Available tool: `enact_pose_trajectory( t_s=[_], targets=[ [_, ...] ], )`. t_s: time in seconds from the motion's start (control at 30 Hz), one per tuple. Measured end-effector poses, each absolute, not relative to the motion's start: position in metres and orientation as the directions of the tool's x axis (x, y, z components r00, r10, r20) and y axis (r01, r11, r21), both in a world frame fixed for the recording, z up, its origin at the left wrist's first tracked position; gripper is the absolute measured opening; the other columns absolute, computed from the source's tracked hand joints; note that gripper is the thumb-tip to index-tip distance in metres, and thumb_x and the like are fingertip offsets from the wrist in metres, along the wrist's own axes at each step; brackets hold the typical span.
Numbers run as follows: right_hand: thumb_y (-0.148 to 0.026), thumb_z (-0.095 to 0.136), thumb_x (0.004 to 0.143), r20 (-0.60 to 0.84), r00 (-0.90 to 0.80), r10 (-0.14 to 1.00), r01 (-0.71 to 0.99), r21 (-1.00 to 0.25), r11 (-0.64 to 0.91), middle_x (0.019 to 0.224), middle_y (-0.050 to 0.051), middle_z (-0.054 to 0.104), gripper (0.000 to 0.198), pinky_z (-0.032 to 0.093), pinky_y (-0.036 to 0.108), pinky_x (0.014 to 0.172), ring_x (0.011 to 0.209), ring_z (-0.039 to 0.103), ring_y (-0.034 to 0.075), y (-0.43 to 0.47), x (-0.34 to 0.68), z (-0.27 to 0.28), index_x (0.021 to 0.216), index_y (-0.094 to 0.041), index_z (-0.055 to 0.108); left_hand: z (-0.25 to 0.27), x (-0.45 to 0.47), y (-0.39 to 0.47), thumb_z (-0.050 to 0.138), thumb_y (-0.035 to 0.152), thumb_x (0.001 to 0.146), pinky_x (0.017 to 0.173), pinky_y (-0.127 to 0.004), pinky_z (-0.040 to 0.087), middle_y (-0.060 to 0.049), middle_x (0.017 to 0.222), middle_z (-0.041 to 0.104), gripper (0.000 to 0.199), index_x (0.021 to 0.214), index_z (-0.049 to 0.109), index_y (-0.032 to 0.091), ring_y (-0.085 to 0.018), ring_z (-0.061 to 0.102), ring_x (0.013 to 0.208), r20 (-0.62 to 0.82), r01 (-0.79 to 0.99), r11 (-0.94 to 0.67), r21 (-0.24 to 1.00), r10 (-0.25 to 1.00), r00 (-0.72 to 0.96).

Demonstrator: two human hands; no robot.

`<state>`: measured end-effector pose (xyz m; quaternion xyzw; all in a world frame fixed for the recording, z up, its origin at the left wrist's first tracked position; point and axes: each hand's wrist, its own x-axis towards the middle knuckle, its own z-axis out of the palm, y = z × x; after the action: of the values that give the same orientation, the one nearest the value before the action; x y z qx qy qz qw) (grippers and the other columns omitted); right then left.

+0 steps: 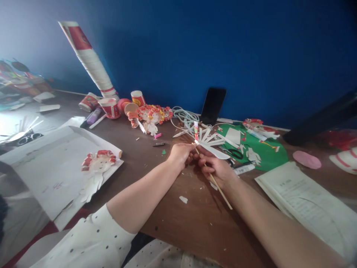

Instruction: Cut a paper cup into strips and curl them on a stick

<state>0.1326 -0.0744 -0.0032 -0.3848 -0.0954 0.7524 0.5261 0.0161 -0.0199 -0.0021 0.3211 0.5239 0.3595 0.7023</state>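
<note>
In front of me, over the brown table, is a paper cup cut into strips (pixel 214 149), its white strips fanned outward and one red printed strip standing up. My left hand (pixel 180 154) is closed, pinching this cut cup at its near left edge. The fingers of my right hand (pixel 221 169) are wrapped round a thin wooden stick (pixel 224 196), which slants down toward me. The stick's upper end reaches the cut cup beside my left fingertips; whether the two are joined is hidden by my fingers.
Stacked paper cups (pixel 96 69) lean against the blue wall. A black phone (pixel 214 106) is propped at the back. Right of my hands lie green paper (pixel 272 154), scissors (pixel 235 153) and a white booklet (pixel 309 197). A cardboard box (pixel 41 167) with a paper figure (pixel 99 165) is at left.
</note>
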Motion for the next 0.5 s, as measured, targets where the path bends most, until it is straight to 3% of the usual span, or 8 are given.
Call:
enact_pose_trajectory(
  t_s=[0.33, 0.5],
  targets=[
    [0.007, 0.038, 0.079, -0.443, -0.154, 0.883, -0.724, -0.558, -0.406, 0.077, 0.001, 0.06, 0.044, 0.027, 0.003, 0.027, 0.046, 0.052, 0.002, -0.074, 0.14, 0.001, 0.111, -0.018, 0.054, 0.005, 0.012, -0.019, 0.054, 0.013, 0.086, 0.034, -0.01, 0.027, -0.005, 0.055, 0.058, 0.017, 0.071, 0.062, 0.008, -0.002, 0.043, 0.039, -0.489, -0.269, 0.587, 0.763, 0.798, 0.354],
    [0.001, 0.042, 0.079, -0.455, -0.126, 0.882, -0.772, -0.514, -0.375, 0.06, -0.004, 0.054, 0.022, 0.028, 0.005, 0.026, 0.04, 0.045, 0.002, -0.073, 0.139, -0.002, 0.082, -0.017, 0.053, -0.006, 0.016, -0.015, 0.048, 0.001, 0.083, 0.036, -0.008, 0.031, 0.001, 0.049, 0.049, 0.018, 0.07, 0.06, 0.007, 0.0, 0.04, 0.036, -0.519, -0.344, 0.681, 0.647, 0.723, 0.456]
  ],
)
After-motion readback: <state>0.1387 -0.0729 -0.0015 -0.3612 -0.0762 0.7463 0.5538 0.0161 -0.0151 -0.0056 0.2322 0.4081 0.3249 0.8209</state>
